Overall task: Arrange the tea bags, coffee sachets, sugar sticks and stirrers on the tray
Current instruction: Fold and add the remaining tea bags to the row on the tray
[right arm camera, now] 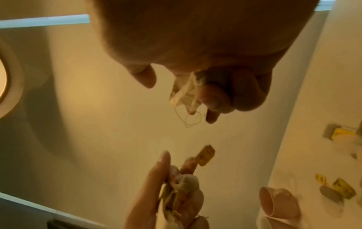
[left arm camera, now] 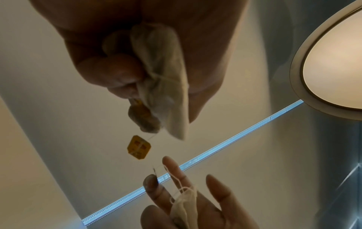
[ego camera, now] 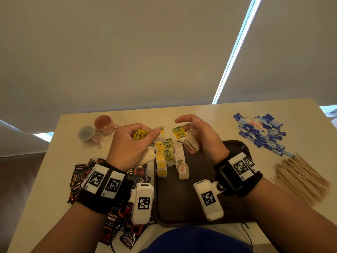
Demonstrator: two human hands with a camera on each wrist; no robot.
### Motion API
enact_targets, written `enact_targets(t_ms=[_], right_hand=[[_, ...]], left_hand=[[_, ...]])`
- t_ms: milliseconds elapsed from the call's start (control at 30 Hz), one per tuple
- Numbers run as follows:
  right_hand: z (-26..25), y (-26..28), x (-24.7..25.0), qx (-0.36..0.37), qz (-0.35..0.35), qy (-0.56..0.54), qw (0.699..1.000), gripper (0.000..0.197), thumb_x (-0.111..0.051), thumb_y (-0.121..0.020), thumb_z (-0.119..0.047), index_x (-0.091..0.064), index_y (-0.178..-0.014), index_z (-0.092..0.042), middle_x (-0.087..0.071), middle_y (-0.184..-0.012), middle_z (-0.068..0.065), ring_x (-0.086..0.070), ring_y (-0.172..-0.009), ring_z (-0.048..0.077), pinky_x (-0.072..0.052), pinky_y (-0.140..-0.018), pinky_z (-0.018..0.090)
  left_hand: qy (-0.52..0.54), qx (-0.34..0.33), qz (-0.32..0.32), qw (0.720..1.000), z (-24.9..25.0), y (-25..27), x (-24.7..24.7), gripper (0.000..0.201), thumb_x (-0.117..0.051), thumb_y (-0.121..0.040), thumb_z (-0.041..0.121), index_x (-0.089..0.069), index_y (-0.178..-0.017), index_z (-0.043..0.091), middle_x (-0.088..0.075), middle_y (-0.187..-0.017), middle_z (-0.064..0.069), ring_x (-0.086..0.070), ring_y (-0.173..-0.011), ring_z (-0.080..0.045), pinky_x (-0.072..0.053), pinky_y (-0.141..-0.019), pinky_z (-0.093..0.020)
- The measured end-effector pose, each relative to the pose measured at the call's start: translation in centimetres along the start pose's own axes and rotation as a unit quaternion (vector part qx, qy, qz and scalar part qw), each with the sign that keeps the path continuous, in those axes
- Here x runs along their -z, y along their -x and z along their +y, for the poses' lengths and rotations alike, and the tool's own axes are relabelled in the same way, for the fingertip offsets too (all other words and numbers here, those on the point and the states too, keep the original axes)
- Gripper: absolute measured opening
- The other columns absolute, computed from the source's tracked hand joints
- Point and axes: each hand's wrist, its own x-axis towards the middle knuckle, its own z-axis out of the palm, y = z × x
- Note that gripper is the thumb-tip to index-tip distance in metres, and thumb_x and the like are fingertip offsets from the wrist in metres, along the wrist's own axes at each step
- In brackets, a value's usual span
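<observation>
Both hands hover over the far left part of the dark brown tray (ego camera: 197, 201). My left hand (ego camera: 145, 136) grips a bunch of tea bags (left arm camera: 162, 80); a yellow tag (left arm camera: 139, 147) dangles from it on its string. My right hand (ego camera: 186, 136) holds a beige tea bag (ego camera: 191, 144) in its curled fingers, with a green-yellow tag (ego camera: 177, 133) beside the thumb. Three rows of tea bags (ego camera: 165, 156) lie on the tray's left part. Coffee sachets (ego camera: 82, 177) are heaped left of the tray, blue sugar sticks (ego camera: 262, 134) at the far right, wooden stirrers (ego camera: 300, 177) near them.
A pink cup (ego camera: 104, 124) and a grey cup (ego camera: 87, 134) lie on their sides at the table's far left. A few loose tea bags (right arm camera: 342, 188) lie on the table beyond the tray. The tray's middle and right show bare surface. A cable (ego camera: 244, 221) crosses its near edge.
</observation>
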Motion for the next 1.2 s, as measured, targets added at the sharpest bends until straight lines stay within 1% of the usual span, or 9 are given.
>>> enact_targets(t_ms=[100,233,400,600,800,900,1000,1133,1200], right_hand=[[0.4,-0.1,0.2,-0.033,-0.004,-0.038,0.999,0.028,-0.036,-0.092,-0.027,-0.053,-0.1,-0.007,-0.048,-0.087,0.019,-0.043,-0.043,0.015,-0.032,-0.043,0.021],[0.7,-0.2,0.1,-0.046,-0.014,-0.026,0.998,0.025,-0.039,-0.07,-0.016,-0.052,-0.09,-0.007,-0.05,-0.075,0.011,-0.05,-0.045,0.012,-0.037,-0.042,0.02],[0.1,0.0,-0.3,-0.001,-0.042,0.041,0.998,0.03,-0.044,-0.069,-0.01,-0.052,-0.098,-0.007,-0.054,-0.086,0.011,-0.053,-0.056,0.022,-0.041,-0.047,0.028],[-1.0,0.1,-1.3,0.037,-0.065,0.098,0.992,0.034,-0.044,-0.071,-0.007,-0.054,-0.103,-0.008,-0.057,-0.091,0.019,-0.053,-0.053,0.011,-0.045,-0.048,0.026],[-0.7,-0.3,-1.5,0.061,-0.031,0.15,0.986,0.009,-0.047,-0.086,-0.014,-0.054,-0.089,-0.01,-0.058,-0.092,0.026,-0.057,-0.064,0.024,-0.051,-0.055,0.034],[-0.3,-0.3,-0.8,0.078,-0.03,0.208,0.975,0.006,-0.054,-0.095,-0.004,-0.058,-0.091,-0.007,-0.059,-0.114,0.001,-0.066,-0.086,0.02,-0.058,-0.073,0.034],[-0.3,-0.5,-0.1,0.13,-0.017,0.286,0.949,0.006,-0.062,-0.088,-0.021,-0.064,-0.085,-0.026,-0.052,-0.134,-0.008,-0.058,-0.113,0.01,-0.054,-0.086,0.03],[-0.7,-0.7,0.2,0.169,-0.007,0.318,0.933,0.008,-0.06,-0.082,-0.038,-0.067,-0.085,-0.038,-0.051,-0.134,-0.013,-0.054,-0.117,0.007,-0.052,-0.089,0.032],[-0.8,-0.8,0.2,0.178,0.003,0.325,0.929,0.009,-0.062,-0.082,-0.034,-0.067,-0.084,-0.041,-0.053,-0.127,-0.011,-0.053,-0.114,0.005,-0.05,-0.086,0.028]], left_hand=[[-0.005,-0.013,-0.013,1.0,-0.2,-0.1,0.0,0.018,-0.075,-0.085,0.027,-0.073,-0.076,0.011,-0.073,-0.071,-0.004,-0.07,-0.068,-0.025,-0.058,-0.073,-0.046],[0.0,-0.026,-0.039,0.999,-0.2,0.1,-0.2,0.007,-0.077,-0.084,0.009,-0.075,-0.088,0.015,-0.074,-0.074,0.011,-0.069,-0.069,-0.007,-0.054,-0.072,-0.025],[-0.024,-0.041,-0.079,0.996,0.2,0.1,-0.2,0.01,-0.078,-0.083,0.01,-0.078,-0.084,0.02,-0.072,-0.074,0.019,-0.066,-0.072,0.004,-0.048,-0.072,-0.018],[-0.036,-0.058,-0.093,0.993,1.5,0.0,-0.2,0.011,-0.077,-0.084,0.014,-0.078,-0.088,0.024,-0.075,-0.083,0.016,-0.069,-0.076,0.0,-0.051,-0.07,-0.014],[-0.061,-0.053,-0.092,0.992,1.5,-0.3,0.0,0.007,-0.077,-0.085,0.017,-0.08,-0.089,0.022,-0.074,-0.08,0.019,-0.067,-0.074,0.001,-0.049,-0.069,-0.015],[-0.066,-0.05,-0.083,0.993,1.4,-0.3,0.6,0.007,-0.076,-0.086,0.017,-0.079,-0.088,0.023,-0.072,-0.076,0.022,-0.066,-0.072,0.003,-0.048,-0.07,-0.015],[-0.067,-0.06,-0.081,0.993,1.7,-0.2,1.0,0.013,-0.076,-0.085,0.015,-0.077,-0.085,0.028,-0.071,-0.073,0.023,-0.064,-0.068,0.005,-0.047,-0.066,-0.013],[-0.109,-0.084,-0.067,0.988,2.6,-0.3,1.1,0.011,-0.076,-0.085,0.012,-0.076,-0.081,0.023,-0.063,-0.062,0.036,-0.058,-0.074,0.02,-0.04,-0.068,-0.002],[-0.104,-0.096,-0.062,0.988,2.5,-0.6,1.3,0.015,-0.077,-0.085,0.014,-0.076,-0.08,0.028,-0.066,-0.064,0.031,-0.062,-0.065,0.009,-0.043,-0.066,-0.005]])
